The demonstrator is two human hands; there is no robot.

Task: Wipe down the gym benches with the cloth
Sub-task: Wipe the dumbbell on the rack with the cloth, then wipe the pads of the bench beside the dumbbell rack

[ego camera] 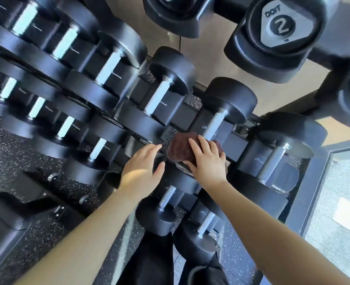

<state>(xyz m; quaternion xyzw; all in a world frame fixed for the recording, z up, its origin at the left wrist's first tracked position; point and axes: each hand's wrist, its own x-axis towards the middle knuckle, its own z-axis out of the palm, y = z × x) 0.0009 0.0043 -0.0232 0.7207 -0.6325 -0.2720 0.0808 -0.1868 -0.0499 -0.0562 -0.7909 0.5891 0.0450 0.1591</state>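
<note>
While your right hand (208,161) lies flat with fingers spread on the bunched brown cloth (182,149), pressing it onto the front rail of the dumbbell rack (182,168), your left hand (143,169) hovers just beside it, fingers loosely spread and gripping nothing. The cloth sits between two black round-headed dumbbells, touching the knurled steel handle (214,125) of the one behind it.

You look to be either collecting the cloth from the rack or wiping the rack itself; I cannot tell which. No bench pad is under the cloth, so the benches themselves seem not yet begun here. The dark padded shape at lower left (7,214) may be a bench, though it is too blurred to be sure.

Your next move calls for closing the right hand around the cloth, lifting it clear of the dumbbell heads, and turning toward that padded surface.

Counts: one cloth, two hands. About a dozen dumbbell handles show across the rack's tiers, several blurred at the left. Above hang three angular weights, one marked with a 2 (281,24).
</note>
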